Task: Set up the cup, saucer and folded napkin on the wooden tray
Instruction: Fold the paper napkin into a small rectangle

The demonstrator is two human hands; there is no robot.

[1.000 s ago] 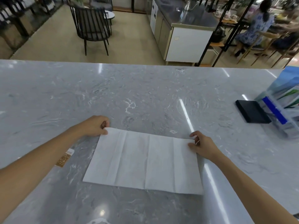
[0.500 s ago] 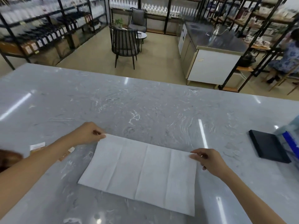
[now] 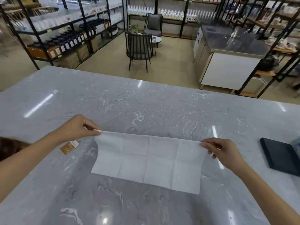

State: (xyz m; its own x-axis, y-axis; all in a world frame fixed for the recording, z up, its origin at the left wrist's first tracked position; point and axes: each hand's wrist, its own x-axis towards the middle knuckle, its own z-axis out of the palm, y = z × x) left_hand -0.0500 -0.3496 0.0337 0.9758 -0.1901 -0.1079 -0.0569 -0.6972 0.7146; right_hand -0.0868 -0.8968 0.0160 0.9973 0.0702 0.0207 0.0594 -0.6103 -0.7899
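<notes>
A white paper napkin (image 3: pixel 146 161) with fold creases lies spread on the grey marble counter (image 3: pixel 146 108). My left hand (image 3: pixel 78 127) pinches its far left corner. The far right corner is pinched by my right hand (image 3: pixel 219 148). The far edge is lifted off the counter and stretched between both hands, while the near edge rests on the surface. No cup, saucer or wooden tray is in view.
A small brown and white packet (image 3: pixel 68 146) lies on the counter under my left wrist. A flat black object (image 3: pixel 282 156) sits at the right edge. Beyond the counter stand a dark chair (image 3: pixel 139 49), shelving and a white cabinet (image 3: pixel 227 70).
Both hands have raised the napkin's far edge off the counter, where it lay flat before. The head view has tilted up, showing more of the room.
</notes>
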